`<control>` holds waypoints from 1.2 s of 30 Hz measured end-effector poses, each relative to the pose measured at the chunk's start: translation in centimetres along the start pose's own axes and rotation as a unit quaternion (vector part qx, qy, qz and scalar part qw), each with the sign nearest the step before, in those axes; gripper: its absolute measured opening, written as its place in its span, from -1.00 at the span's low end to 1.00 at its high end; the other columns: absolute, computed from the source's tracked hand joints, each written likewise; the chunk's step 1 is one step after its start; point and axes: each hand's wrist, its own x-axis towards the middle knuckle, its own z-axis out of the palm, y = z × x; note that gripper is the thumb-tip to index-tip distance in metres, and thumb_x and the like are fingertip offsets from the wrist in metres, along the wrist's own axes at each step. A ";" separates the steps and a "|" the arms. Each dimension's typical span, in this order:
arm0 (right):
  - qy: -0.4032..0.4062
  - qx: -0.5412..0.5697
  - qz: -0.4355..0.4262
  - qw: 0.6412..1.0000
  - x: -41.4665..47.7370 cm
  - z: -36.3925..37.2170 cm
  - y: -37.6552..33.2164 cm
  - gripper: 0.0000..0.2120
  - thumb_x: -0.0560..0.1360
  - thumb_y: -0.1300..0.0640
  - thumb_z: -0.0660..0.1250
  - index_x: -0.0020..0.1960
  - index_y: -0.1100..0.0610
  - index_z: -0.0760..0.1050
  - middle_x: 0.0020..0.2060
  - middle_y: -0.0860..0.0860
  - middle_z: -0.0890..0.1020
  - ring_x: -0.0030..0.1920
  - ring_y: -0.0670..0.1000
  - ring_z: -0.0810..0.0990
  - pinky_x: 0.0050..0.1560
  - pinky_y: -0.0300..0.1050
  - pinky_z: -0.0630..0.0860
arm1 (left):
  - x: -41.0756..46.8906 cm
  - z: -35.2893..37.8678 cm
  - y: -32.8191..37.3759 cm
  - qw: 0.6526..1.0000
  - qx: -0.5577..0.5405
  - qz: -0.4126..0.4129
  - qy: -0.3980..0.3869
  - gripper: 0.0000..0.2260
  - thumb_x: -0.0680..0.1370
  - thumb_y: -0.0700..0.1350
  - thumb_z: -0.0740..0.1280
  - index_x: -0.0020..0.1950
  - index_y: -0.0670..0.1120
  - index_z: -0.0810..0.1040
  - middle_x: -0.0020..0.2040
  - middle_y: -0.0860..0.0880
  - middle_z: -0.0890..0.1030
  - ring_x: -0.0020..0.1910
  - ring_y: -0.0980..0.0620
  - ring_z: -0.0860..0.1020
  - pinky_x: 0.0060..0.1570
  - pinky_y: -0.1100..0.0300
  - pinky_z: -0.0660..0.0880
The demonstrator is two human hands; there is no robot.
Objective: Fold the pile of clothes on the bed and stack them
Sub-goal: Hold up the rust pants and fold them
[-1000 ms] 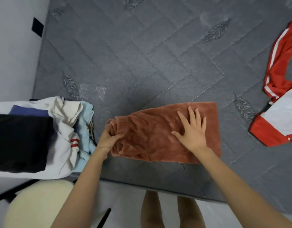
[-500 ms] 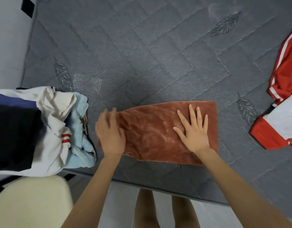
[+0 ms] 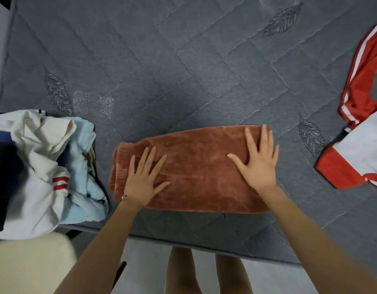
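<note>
Rust-brown garment (image 3: 196,172): one, under left hand (image 3: 144,180), right hand (image 3: 257,164).

The rust-brown folded plush cloth (image 3: 200,172) is thick and velvety, matt, its nap brushed into lighter and darker streaks, and it looks ribbed along its left end. The grey quilted mattress (image 3: 183,71) beneath is a matt, finely textured fabric, stitched in wavy diamond lines, with embroidered leaf motifs of rougher thread. The red and white garment (image 3: 361,149) at the right edge looks thin and smooth, with flat white stripes. At the left, the cream-white crumpled garment (image 3: 34,145) is soft matt cloth, sharply creased, and the pale blue garment (image 3: 83,187) beside it is fuzzy, towel-like. The cream rounded seat (image 3: 28,264) looks smooth and matt
</note>
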 end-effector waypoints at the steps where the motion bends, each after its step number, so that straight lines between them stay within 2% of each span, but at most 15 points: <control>1: 0.015 0.058 0.052 0.997 -0.1 -0.5 0.2 -0.20 0.47 -0.37 0.18 0.56 -0.11 -0.05 0.56 0.08 -0.10 0.55 0.10 -0.15 0.49 0.15 -0.17 | 0.0 -0.2 0.7 1.000 -0.011 -0.019 0.012 -0.34 0.55 0.36 -0.15 0.57 0.05 -0.08 0.57 -0.14 -0.02 0.55 -0.14 -0.04 0.46 -0.16 -0.26; 4: 0.009 0.257 0.204 0.945 -0.6 -1.2 1.1 -0.17 0.46 -0.26 0.32 0.55 0.02 0.02 0.50 0.08 0.20 0.50 0.09 0.12 0.49 0.08 0.09 | 0.4 -1.3 5.2 0.996 -0.063 -0.020 0.053 -0.32 0.53 0.34 0.00 0.57 0.05 0.00 0.55 -0.19 0.04 0.53 -0.21 0.00 0.44 -0.26 -0.21; 6: -0.013 0.362 0.259 0.895 -1.2 -1.3 1.3 -0.35 0.44 -0.19 0.40 0.41 0.07 0.29 0.29 0.02 0.47 0.34 0.03 0.41 0.36 -0.03 0.33 | 1.2 -1.7 9.1 0.996 -0.064 0.042 0.047 -0.34 0.52 0.34 0.05 0.55 0.09 0.05 0.55 -0.16 0.05 0.52 -0.22 0.03 0.40 -0.34 -0.10; 9: -0.052 0.401 0.297 0.865 -1.4 -1.6 2.0 -0.51 0.39 -0.16 0.46 0.19 0.09 0.48 0.09 -0.04 0.61 0.08 -0.05 0.57 0.12 -0.14 0.46 | 2.8 -1.3 12.9 0.998 -0.059 0.014 0.003 -0.34 0.50 0.37 -0.01 0.54 0.13 0.05 0.55 -0.16 0.05 0.52 -0.24 0.03 0.36 -0.36 -0.11; 14: 0.104 0.413 0.280 0.860 -0.5 -3.5 3.0 -0.87 0.46 0.01 0.45 -0.15 0.02 0.52 -0.20 -0.07 0.63 -0.18 -0.10 0.58 0.02 -0.09 0.52 | 5.9 -2.1 16.1 0.999 -0.035 -0.017 -0.029 -0.32 0.48 0.38 -0.11 0.55 0.13 -0.03 0.54 -0.19 0.07 0.51 -0.26 0.03 0.32 -0.42 -0.07; 17: 0.192 0.392 0.278 0.856 -0.6 -5.1 4.6 -0.84 0.47 0.02 0.43 -0.19 0.06 0.51 -0.27 -0.09 0.59 -0.18 -0.07 0.54 0.00 -0.05 0.50 | 7.9 -3.4 18.1 0.997 -0.060 0.034 -0.032 -0.33 0.49 0.37 -0.07 0.54 0.15 -0.06 0.55 -0.18 0.05 0.51 -0.22 -0.02 0.32 -0.37 -0.06; 21: 0.284 0.361 0.291 0.839 -1.0 -7.5 7.7 -0.78 0.48 0.01 0.41 -0.08 0.19 0.55 -0.20 -0.01 0.60 -0.16 -0.09 0.49 0.01 -0.08 0.48 | 9.3 -4.2 20.9 0.984 -0.109 0.129 -0.050 -0.31 0.55 0.26 0.14 0.54 0.16 -0.17 0.57 -0.09 -0.23 0.53 -0.09 -0.25 0.39 -0.25 -0.26; 24: 0.268 0.343 0.272 0.858 -0.4 -8.4 7.1 -0.82 0.48 0.02 0.40 -0.09 0.14 0.53 -0.25 -0.14 0.56 -0.16 -0.09 0.51 0.06 0.00 0.49 | 9.2 -5.5 23.5 0.982 -0.148 0.101 -0.066 -0.40 0.61 0.10 0.17 0.57 0.05 -0.03 0.57 -0.09 -0.19 0.53 -0.07 -0.27 0.45 -0.23 -0.27; 26: 0.211 0.349 0.252 0.878 0.1 -8.6 5.2 -0.80 0.46 0.01 0.42 -0.07 0.13 0.53 -0.22 -0.10 0.59 -0.12 -0.04 0.55 0.09 0.06 0.50 | 8.9 -6.5 23.9 0.962 -0.262 0.045 -0.059 -0.54 0.60 0.08 0.16 0.48 -0.01 0.29 0.56 -0.09 0.07 0.55 -0.07 -0.06 0.47 -0.18 -0.20; 28: 0.167 0.376 0.237 0.880 0.3 -9.0 2.7 -0.74 0.43 -0.05 0.42 -0.03 0.10 0.53 -0.13 -0.01 0.63 -0.06 0.03 0.60 0.11 0.06 0.51 | 8.5 -8.5 23.3 0.904 -0.426 -0.016 -0.021 -0.56 0.55 0.13 0.11 0.26 -0.08 0.55 0.35 -0.09 0.47 0.37 -0.07 0.37 0.43 -0.14 0.18; 29: 0.151 0.392 0.224 0.880 0.3 -9.3 1.3 -0.73 0.41 -0.06 0.41 -0.02 0.10 0.53 -0.12 0.00 0.64 -0.06 0.02 0.60 0.10 0.03 0.52 | 8.3 -9.6 22.6 0.856 -0.515 -0.057 0.003 -0.54 0.53 0.15 0.10 0.17 -0.10 0.59 0.20 -0.07 0.59 0.22 -0.04 0.51 0.31 -0.07 0.36; 30: 0.137 0.401 0.207 0.882 0.1 -9.6 -0.2 -0.74 0.42 -0.05 0.42 -0.04 0.11 0.53 -0.14 -0.02 0.64 -0.09 -0.01 0.60 0.07 -0.01 0.51 | 7.8 -11.0 21.6 0.796 -0.596 -0.106 -0.004 -0.55 0.54 0.17 0.10 0.11 -0.10 0.61 0.09 -0.05 0.64 0.10 0.01 0.57 0.20 -0.01 0.45; 33: 0.092 0.405 0.133 0.900 -1.0 -10.0 -5.4 -0.79 0.46 0.05 0.45 -0.08 0.16 0.49 -0.21 -0.09 0.60 -0.19 -0.13 0.54 -0.06 -0.22 0.46 | 6.5 -13.5 18.2 0.553 -0.794 -0.220 -0.124 -0.59 0.61 0.19 0.09 0.07 -0.05 0.61 -0.05 -0.02 0.69 -0.05 0.11 0.64 -0.02 0.17 0.55; 34: 0.068 0.416 0.105 0.901 -1.6 -9.7 -7.1 -0.81 0.46 0.08 0.44 -0.06 0.15 0.49 -0.20 -0.12 0.60 -0.18 -0.17 0.54 -0.08 -0.31 0.43 | 6.0 -13.7 16.9 0.509 -0.819 -0.218 -0.150 -0.56 0.60 0.23 0.10 0.13 -0.04 0.60 0.01 -0.04 0.69 0.02 0.08 0.64 0.03 0.16 0.55; 36: 0.006 0.435 0.056 0.899 -2.7 -8.6 -10.3 -0.82 0.49 0.08 0.41 0.05 0.10 0.51 -0.13 -0.15 0.61 -0.12 -0.21 0.56 -0.04 -0.38 0.42 | 4.9 -13.1 14.3 0.508 -0.826 -0.207 -0.131 -0.49 0.51 0.33 0.21 0.26 0.01 0.54 0.22 -0.07 0.60 0.24 0.01 0.54 0.31 0.01 0.41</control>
